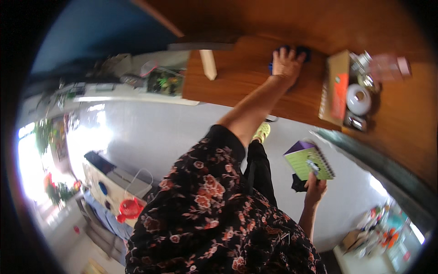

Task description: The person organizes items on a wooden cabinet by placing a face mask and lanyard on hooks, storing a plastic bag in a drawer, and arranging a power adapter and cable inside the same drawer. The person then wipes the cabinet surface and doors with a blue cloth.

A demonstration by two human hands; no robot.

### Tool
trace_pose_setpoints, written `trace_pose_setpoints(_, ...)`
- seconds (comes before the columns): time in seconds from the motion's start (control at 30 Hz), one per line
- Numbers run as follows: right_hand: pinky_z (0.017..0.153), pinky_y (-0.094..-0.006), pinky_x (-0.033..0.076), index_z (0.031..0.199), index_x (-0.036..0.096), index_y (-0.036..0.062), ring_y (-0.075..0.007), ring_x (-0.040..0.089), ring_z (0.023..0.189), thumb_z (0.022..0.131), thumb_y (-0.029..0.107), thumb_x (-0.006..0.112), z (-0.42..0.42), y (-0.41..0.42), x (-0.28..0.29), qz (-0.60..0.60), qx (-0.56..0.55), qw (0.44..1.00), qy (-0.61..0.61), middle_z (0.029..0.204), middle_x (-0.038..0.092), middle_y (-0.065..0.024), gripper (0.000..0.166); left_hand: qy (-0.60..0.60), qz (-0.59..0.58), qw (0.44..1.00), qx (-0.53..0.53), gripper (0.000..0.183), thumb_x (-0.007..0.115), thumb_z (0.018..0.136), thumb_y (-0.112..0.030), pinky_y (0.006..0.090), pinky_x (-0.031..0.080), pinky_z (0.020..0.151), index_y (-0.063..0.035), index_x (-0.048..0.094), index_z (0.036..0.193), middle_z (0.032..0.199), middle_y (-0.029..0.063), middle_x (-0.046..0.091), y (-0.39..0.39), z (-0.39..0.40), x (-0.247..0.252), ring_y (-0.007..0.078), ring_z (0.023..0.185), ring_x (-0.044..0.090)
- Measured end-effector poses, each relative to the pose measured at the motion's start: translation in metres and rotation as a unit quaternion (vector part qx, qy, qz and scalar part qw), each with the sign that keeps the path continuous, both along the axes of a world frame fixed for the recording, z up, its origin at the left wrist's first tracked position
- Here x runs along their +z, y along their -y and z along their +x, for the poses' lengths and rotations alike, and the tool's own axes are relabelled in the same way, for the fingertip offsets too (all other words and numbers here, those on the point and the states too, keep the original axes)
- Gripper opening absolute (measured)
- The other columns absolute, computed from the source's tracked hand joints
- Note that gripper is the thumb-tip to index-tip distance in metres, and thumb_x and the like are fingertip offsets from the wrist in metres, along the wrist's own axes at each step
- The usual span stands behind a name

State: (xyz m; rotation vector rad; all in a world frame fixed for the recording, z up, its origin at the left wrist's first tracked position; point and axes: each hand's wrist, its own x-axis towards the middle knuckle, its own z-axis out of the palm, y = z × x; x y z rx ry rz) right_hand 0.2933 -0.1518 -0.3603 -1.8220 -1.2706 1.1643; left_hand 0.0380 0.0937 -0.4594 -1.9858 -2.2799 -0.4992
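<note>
My left hand reaches across a brown wooden surface and presses a dark blue cloth flat, fingers spread over it. In my right hand, held over the floor, is a spiral notebook with green pages and a purple part. Something small and shiny lies against its page, too blurred to name. A black item shows beside the right fingers; whether it is held cannot be told. To the right of the cloth stands a cardboard box with an orange patch.
Beside the box are a round white object, a pink-capped bottle and glass containers. A pale wooden piece lies left on the surface. A fish tank stands further left. Lower left, a red plastic vessel sits on a table.
</note>
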Motion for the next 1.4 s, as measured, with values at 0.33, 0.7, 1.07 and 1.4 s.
trace_pose_setpoints(0.33, 0.068, -0.0274, 0.042, 0.101, 0.056, -0.0002, -0.0109, 0.052, 0.068, 0.09, 0.021, 0.054, -0.097, -0.182, -0.037, 0.144, 0.181, 0.972, -0.034, 0.077, 0.058, -0.0046, 0.024, 0.032, 0.022, 0.999, -0.022, 0.041, 0.058, 0.072, -0.011, 0.0428, 0.04, 0.085, -0.0212, 0.058, 0.112, 0.115, 0.0087, 0.05, 0.217, -0.095, -0.001, 0.0304, 0.106, 0.045)
trace_pose_setpoints(0.7, 0.075, -0.0232, 0.044, 0.109, 0.056, 0.0053, -0.0085, 0.053, 0.081, 0.082, 0.018, 0.065, -0.127, -0.239, -0.078, 0.186, 0.109, 0.976, -0.042, 0.092, 0.061, -0.002, 0.031, 0.021, -0.018, 0.991, 0.134, 0.044, 0.056, 0.08, -0.014, 0.0468, 0.037, 0.091, -0.0195, 0.049, 0.123, 0.12, 0.0143, 0.047, 0.243, -0.19, -0.005, 0.0358, 0.107, 0.043)
trace_pose_setpoints(1.07, 0.051, -0.0232, 0.042, 0.097, 0.061, 0.0082, -0.0093, 0.048, 0.053, 0.083, 0.008, 0.057, 0.015, -0.044, 0.009, 0.071, 0.034, 0.974, 0.211, 0.084, 0.063, -0.0019, 0.014, 0.004, -0.026, 0.998, -0.063, 0.047, 0.056, 0.074, -0.012, 0.0456, 0.042, 0.082, -0.019, 0.051, 0.12, 0.12, 0.0137, 0.046, 0.175, 0.045, -0.011, 0.0354, 0.104, 0.044)
trace_pose_setpoints(1.4, 0.072, -0.0358, 0.051, 0.108, 0.054, 0.0098, -0.0241, 0.061, 0.083, 0.081, 0.003, 0.049, 0.108, -0.132, 0.075, 0.204, 0.307, 0.746, 0.555, 0.121, 0.049, 0.0002, 0.029, 0.044, -0.02, 0.997, -0.055, 0.047, 0.059, 0.071, -0.012, 0.0371, 0.047, 0.065, -0.0112, 0.051, 0.117, 0.112, 0.016, 0.047, 0.141, 0.162, 0.0, 0.0306, 0.093, 0.047)
